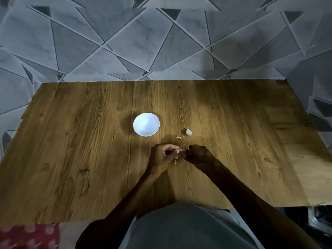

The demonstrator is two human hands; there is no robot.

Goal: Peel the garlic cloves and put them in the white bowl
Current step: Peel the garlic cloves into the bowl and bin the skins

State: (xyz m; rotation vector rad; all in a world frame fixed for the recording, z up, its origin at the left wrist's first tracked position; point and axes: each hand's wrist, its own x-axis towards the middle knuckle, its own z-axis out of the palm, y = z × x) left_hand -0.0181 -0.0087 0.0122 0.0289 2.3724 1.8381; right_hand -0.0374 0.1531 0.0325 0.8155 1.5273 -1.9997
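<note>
Grey marble-look tiles cut into slanting triangles backed the wooden desk (71,141). Near its middle stood the white bowl (152,120), and to its right lay a pale lump of garlic (189,132) with a scrap of skin (178,137) near it. Closer to the person, the left hand (164,155) and right hand (198,155) met fingertip to fingertip. Both were curled and pinching a garlic clove (180,151) between them, over the desk and short of the bowl. A strip of peel (175,161) dangled under the left hand. I judged the peeling to be in hand. Next the skin would need pulling free, then the clove carrying forward and left to the bowl. The clove seemed to lie crosswise, hand to hand, but it was too small to tell which end pointed where.
</note>
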